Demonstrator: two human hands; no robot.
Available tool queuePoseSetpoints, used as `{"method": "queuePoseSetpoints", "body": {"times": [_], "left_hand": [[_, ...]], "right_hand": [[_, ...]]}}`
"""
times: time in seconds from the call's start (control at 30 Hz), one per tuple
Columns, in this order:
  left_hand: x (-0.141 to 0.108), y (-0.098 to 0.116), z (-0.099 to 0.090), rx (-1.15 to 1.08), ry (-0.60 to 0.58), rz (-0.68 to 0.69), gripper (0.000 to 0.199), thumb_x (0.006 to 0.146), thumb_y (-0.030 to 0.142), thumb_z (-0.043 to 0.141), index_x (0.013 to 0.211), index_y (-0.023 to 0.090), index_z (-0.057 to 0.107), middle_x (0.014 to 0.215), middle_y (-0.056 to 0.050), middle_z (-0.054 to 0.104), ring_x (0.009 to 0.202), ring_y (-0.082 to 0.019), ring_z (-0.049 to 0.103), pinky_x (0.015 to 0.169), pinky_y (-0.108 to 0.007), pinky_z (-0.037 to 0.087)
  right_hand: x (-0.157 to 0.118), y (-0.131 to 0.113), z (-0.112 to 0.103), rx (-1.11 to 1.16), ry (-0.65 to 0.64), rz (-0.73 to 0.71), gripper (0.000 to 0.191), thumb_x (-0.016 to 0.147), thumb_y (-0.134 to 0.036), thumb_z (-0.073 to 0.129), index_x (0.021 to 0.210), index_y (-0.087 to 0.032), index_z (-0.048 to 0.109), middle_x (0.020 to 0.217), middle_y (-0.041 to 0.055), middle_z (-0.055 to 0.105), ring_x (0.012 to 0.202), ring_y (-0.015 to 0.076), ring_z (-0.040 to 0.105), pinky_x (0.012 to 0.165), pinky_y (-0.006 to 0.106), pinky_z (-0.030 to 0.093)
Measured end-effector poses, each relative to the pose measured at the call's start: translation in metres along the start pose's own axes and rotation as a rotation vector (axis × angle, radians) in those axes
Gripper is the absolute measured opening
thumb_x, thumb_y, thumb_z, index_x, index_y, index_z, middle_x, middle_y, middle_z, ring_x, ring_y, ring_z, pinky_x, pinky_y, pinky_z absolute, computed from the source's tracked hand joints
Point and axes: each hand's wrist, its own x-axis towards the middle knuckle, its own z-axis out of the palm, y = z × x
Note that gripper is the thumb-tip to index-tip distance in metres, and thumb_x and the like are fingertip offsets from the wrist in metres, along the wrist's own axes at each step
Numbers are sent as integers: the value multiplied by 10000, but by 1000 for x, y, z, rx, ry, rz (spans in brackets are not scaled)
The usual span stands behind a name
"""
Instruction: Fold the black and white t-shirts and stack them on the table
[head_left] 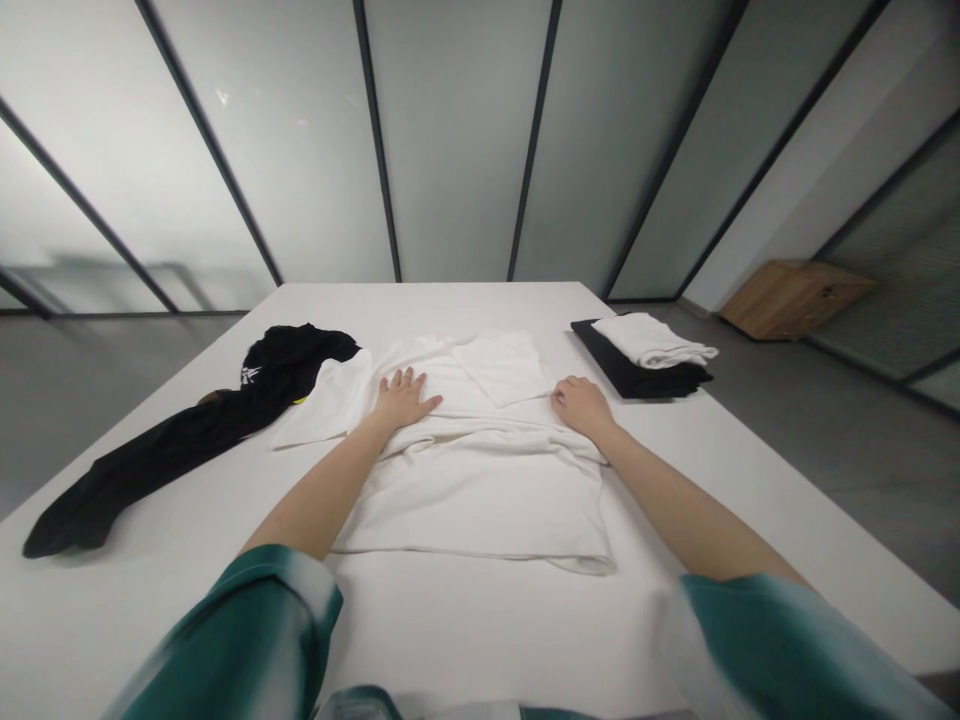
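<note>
A white T-shirt (480, 500) lies spread over the middle of the table, its hem towards me and its cloth rumpled across the middle. One sleeve sticks out to the left, while the right sleeve looks folded in over the body. Flat on the upper left of the shirt rests my left hand (402, 398), fingers spread. At the shirt's right edge my right hand (582, 405) is closed, its fingertips pinching the white cloth by the folded sleeve.
Crumpled black clothing (187, 430) lies along the left of the white table (480, 640), touching the shirt's left sleeve. At the back right, a folded white garment (652, 340) sits on folded black clothing (637, 382). A wooden cabinet (787, 298) stands beyond, by frosted glass panels.
</note>
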Motion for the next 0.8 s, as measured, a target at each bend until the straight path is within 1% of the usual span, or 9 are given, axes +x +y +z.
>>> {"method": "queuePoseSetpoints", "body": {"times": [0.17, 0.27, 0.37, 0.43, 0.5, 0.6, 0.7, 0.77, 0.8], "left_hand": [[-3, 0, 2, 14, 30, 23, 805, 929, 696, 263, 1556, 192, 299, 1644, -149, 211, 1500, -362, 203, 1184, -546, 181], [-4, 0, 2, 8, 29, 25, 809, 928, 699, 268, 1556, 190, 301, 1646, -148, 204, 1502, -364, 198, 1185, -548, 178], [-5, 1, 1, 5, 23, 23, 807, 929, 693, 277, 1555, 183, 305, 1645, -153, 206, 1505, -358, 193, 1187, -545, 181], [-5, 1, 0, 2, 17, 22, 803, 930, 691, 278, 1554, 187, 305, 1645, -151, 206, 1507, -352, 192, 1188, -542, 181], [-5, 1, 0, -3, 16, 25, 804, 930, 691, 280, 1554, 185, 304, 1646, -151, 204, 1508, -348, 189, 1191, -537, 174], [-6, 0, 1, -8, 27, 35, 809, 931, 682, 296, 1551, 164, 309, 1641, -165, 208, 1509, -344, 188, 1196, -523, 165], [-9, -1, 1, -16, 40, 64, 778, 939, 659, 306, 1544, 172, 326, 1638, -162, 218, 1507, -327, 205, 1197, -505, 169], [-10, -1, 0, -25, 27, 104, 745, 942, 645, 308, 1543, 205, 336, 1643, -135, 216, 1509, -312, 208, 1197, -498, 172], [-11, -1, -1, -29, 15, 131, 729, 943, 641, 310, 1542, 227, 339, 1646, -115, 213, 1510, -304, 206, 1198, -494, 172]], "right_hand": [[3, 1, 2, 110, -9, 36, 336, 934, -268, 470, 1205, -172, 644, 1179, 134, 672, 1072, 257, 613, 883, 323, 432], [3, 5, 3, 159, -28, 107, 332, 968, -279, 407, 1167, -195, 659, 1143, 117, 703, 1042, 246, 637, 831, 307, 439], [3, 8, 2, 179, 41, 238, 360, 979, -278, 349, 1143, -178, 653, 1041, 127, 728, 973, 255, 652, 787, 315, 444], [2, 10, 3, 183, 116, 258, 354, 966, -277, 349, 1130, -176, 646, 1013, 130, 722, 947, 261, 645, 786, 324, 449], [0, 11, 4, 162, 172, 232, 310, 929, -269, 393, 1073, -182, 654, 1042, 138, 699, 976, 273, 623, 809, 340, 455], [-2, 11, 5, 117, 233, 159, 276, 850, -236, 486, 1053, -159, 656, 1178, 182, 638, 1115, 326, 558, 917, 410, 443], [-3, 10, 8, 135, 285, -12, 415, 830, -240, 523, 1224, -144, 611, 1395, 194, 529, 1294, 357, 449, 1056, 494, 363], [-2, 8, 10, 158, 245, -164, 512, 862, -288, 514, 1357, -162, 544, 1494, 164, 462, 1379, 337, 385, 1110, 503, 319], [-2, 7, 11, 162, 188, -226, 541, 880, -314, 505, 1402, -170, 514, 1509, 151, 457, 1396, 319, 378, 1124, 493, 312]]}}
